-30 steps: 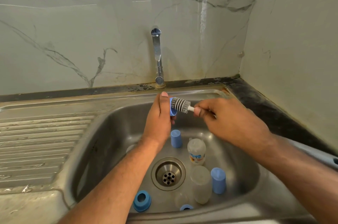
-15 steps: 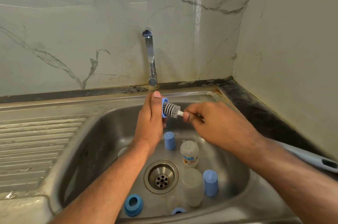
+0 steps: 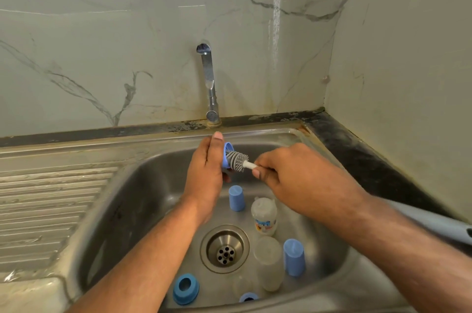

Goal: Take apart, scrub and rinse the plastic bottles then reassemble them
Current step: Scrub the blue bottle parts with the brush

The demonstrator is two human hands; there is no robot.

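Since a second ago we're pushing the grey brush [image 3: 236, 160] deeper into the blue bottle ring [image 3: 226, 156], above the sink [image 3: 143, 185]. Left hand [image 3: 207, 174] is gripping the ring, right hand [image 3: 293, 179] pinching the brush's white stem (other bottle parts are lying below).

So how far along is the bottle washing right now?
Done: the bottles are apart; two bottle bodies, blue caps and a blue ring lie loose in the sink.
In hand: the left hand holds a blue part while the right hand works the brush against it.
Left: scrubbing the rest, rinsing (no water shows at the tap) and reassembly.
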